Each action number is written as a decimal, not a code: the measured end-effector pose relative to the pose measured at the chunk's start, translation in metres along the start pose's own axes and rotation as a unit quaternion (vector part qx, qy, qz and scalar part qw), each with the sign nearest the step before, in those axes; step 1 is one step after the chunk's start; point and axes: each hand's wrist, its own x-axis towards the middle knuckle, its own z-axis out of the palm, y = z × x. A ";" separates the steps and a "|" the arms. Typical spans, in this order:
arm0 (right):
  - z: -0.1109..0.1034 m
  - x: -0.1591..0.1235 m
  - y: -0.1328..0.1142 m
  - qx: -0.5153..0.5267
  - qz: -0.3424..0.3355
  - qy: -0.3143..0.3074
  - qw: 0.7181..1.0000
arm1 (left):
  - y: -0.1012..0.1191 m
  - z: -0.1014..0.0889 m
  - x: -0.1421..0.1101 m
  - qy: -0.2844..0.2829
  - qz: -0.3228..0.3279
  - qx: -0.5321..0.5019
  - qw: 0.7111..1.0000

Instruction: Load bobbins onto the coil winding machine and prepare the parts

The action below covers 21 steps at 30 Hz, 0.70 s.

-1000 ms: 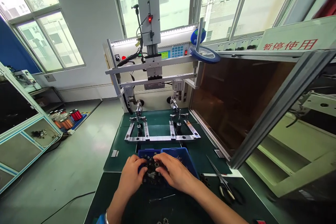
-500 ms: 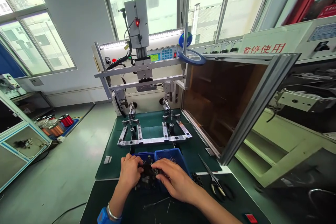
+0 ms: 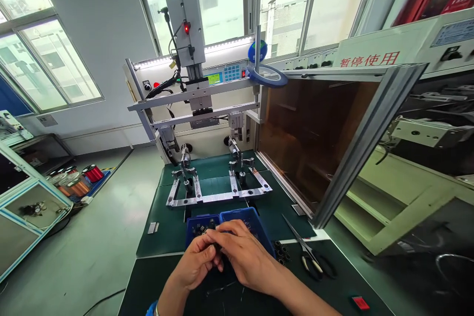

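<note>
My left hand (image 3: pixel 196 264) and my right hand (image 3: pixel 242 254) meet over the near edge of a green bench. Both are closed in a pinch around small black parts that I cannot make out in detail. Just beyond the fingers stand two blue trays (image 3: pixel 242 222) that hold several small black parts. A few more black parts (image 3: pixel 280 252) lie on the mat to the right of my right hand. A blue band shows at my left wrist.
Scissors (image 3: pixel 309 256) lie right of the trays. Behind the trays a metal fixture frame (image 3: pixel 218 192) sits below a winding machine (image 3: pixel 196 89) with a red light. An open brown-panelled cabinet door (image 3: pixel 318 133) stands at right. Copper wire spools (image 3: pixel 79 180) sit on the floor at left.
My hands have drawn back from the blue trays toward me and come closer together, left fingers curling tighter. The view has shifted slightly right and down.
</note>
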 end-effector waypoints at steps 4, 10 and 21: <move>0.002 -0.002 -0.003 0.047 0.034 0.038 0.998 | 0.003 0.005 -0.001 -0.005 0.001 0.007 1.000; -0.006 0.015 0.032 0.034 0.014 0.093 0.995 | 0.008 0.003 -0.001 0.020 0.017 0.044 0.999; -0.078 0.094 0.225 -0.168 0.376 0.134 0.901 | 0.013 -0.025 -0.002 0.131 0.078 0.021 0.988</move>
